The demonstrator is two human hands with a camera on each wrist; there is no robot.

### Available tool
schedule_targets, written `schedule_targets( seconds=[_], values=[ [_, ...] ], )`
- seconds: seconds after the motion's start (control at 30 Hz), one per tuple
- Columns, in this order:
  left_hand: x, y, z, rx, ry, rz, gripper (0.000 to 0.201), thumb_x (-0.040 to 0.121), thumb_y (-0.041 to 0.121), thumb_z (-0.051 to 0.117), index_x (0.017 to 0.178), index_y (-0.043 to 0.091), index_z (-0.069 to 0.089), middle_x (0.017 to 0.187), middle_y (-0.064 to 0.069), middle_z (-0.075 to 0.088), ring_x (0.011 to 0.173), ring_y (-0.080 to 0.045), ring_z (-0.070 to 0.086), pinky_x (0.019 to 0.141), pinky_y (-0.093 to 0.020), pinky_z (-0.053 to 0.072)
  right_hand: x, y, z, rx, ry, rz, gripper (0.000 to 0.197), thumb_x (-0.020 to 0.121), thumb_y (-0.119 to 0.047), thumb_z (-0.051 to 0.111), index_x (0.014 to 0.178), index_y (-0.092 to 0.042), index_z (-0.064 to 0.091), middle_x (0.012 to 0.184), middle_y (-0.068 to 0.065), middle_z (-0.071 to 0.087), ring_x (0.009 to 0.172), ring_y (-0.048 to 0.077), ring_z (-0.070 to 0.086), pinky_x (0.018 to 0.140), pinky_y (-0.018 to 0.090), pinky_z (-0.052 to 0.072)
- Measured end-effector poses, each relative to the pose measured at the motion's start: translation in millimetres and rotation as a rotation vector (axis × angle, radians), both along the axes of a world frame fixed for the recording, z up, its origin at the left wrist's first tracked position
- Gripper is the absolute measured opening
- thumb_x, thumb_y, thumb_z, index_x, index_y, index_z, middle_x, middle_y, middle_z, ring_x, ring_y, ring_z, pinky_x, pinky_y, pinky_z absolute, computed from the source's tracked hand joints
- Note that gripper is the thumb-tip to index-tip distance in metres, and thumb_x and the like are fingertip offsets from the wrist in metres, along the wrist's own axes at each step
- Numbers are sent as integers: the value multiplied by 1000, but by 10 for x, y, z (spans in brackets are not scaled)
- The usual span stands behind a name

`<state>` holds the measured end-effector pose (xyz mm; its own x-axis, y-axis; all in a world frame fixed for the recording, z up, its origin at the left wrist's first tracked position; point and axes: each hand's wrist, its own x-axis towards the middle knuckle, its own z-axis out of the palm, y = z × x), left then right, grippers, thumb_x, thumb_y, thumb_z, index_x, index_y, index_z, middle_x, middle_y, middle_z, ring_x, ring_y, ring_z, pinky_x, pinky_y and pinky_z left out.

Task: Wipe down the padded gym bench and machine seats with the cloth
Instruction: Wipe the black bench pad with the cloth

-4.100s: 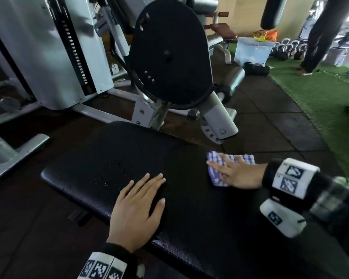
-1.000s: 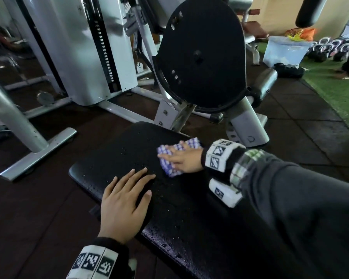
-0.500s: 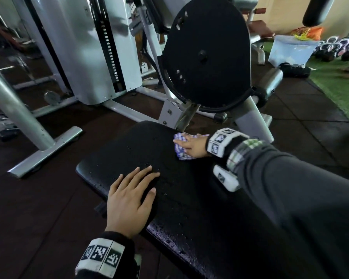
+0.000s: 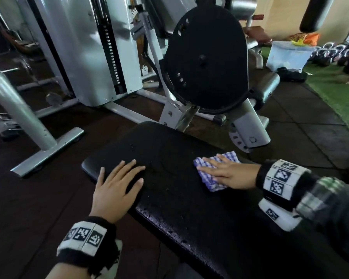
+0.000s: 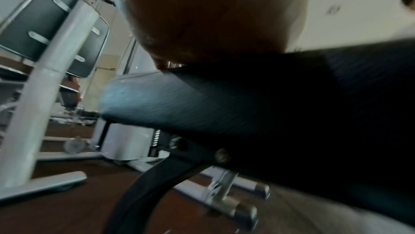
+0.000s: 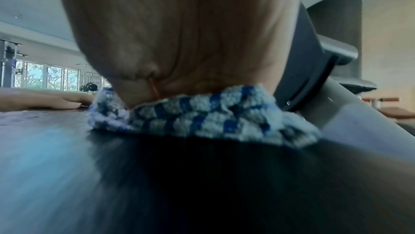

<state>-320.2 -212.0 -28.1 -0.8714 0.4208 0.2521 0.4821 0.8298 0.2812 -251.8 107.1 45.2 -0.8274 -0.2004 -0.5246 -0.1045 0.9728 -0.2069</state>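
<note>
A black padded bench [image 4: 169, 198] runs from the centre to the lower right, speckled with water droplets along its near edge. My right hand [image 4: 228, 173] lies flat with straight fingers on a folded blue-and-white checked cloth [image 4: 212, 183], pressing it onto the pad near the far edge. The right wrist view shows the cloth [image 6: 202, 118] squashed under my palm [image 6: 179, 33] on the bench [image 6: 157, 175]. My left hand [image 4: 117, 186] rests flat, fingers spread, on the bench's left end. In the left wrist view my palm [image 5: 213, 15] sits on the pad's edge [image 5: 202, 110].
A machine with a big black round plate [image 4: 206, 59] and grey frame stands just beyond the bench. A white weight stack tower [image 4: 93, 51] is at the left, a grey floor foot [image 4: 48, 150] beside the bench end. A plastic tub [image 4: 288, 55], kettlebells [image 4: 330, 51] and green turf [image 4: 343, 93] lie at the right.
My right hand has slid the cloth back to the right and toward me along the pad, away from the far left corner. The left hand stays planted on the bench end.
</note>
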Motion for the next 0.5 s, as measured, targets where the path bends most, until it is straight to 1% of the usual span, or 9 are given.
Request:
schedule_targets(
  seconds=[0.07,0.17,0.23,0.3,0.37,0.4,0.43,0.47,0.5],
  values=[
    [-22,-22,-12,6,-9,14,52,88,66,16,133,55,39,146,35,23,143,4,10,119,-40,-4,-139,-133,3,68,31,-15,50,103,-31,22,145,-45,-1,156,-7,-16,142,30,-17,115,41,-9],
    [-35,2,-35,31,-9,29,49,89,63,17,131,55,42,146,33,28,143,2,14,119,-39,-4,-270,-580,84,139,93,51,50,103,-28,19,148,-35,-3,157,4,-14,144,27,-11,113,38,-12],
    [-45,-2,-46,42,-5,37,49,89,62,17,130,56,42,146,32,30,142,2,16,118,-38,-3,-228,-913,141,145,101,156,50,104,-26,19,149,-34,-2,157,2,-14,143,23,-14,113,41,-12],
    [-50,-17,-57,42,1,38,50,88,62,16,130,57,42,145,33,29,142,2,17,118,-37,-2,-55,-1148,84,142,85,306,51,103,-31,20,148,-39,-3,156,-2,-17,140,26,-20,111,47,-14],
    [-50,-19,-64,57,-2,36,51,87,62,16,129,57,43,144,35,27,142,3,16,117,-36,-3,190,-1198,-27,125,100,495,49,102,-37,19,146,-44,-2,156,-6,-18,137,26,-24,111,53,-12],
    [-47,-16,-68,64,-2,37,51,87,62,16,129,57,43,143,36,25,141,3,16,117,-35,-4,315,-1142,-74,105,105,571,49,101,-39,19,145,-45,0,155,-10,-17,138,26,-23,112,56,-7],
    [-46,-11,-69,68,0,38,50,87,62,16,129,57,43,142,37,24,141,4,15,117,-35,-4,434,-1038,-84,59,85,596,48,101,-39,22,145,-47,3,154,-16,-16,139,25,-23,113,56,-4],
    [-45,-7,-71,70,2,39,50,87,62,16,129,57,42,141,38,24,141,4,14,117,-35,-5,523,-907,-70,4,54,583,49,101,-36,27,144,-48,7,153,-20,-16,139,21,-24,113,50,-4],
    [-45,-2,-74,72,3,39,50,87,61,17,130,57,42,141,38,24,142,4,14,117,-35,-5,582,-766,-35,-32,27,551,50,101,-33,31,145,-46,9,151,-22,-17,138,16,-25,113,39,-10]
  ],
)
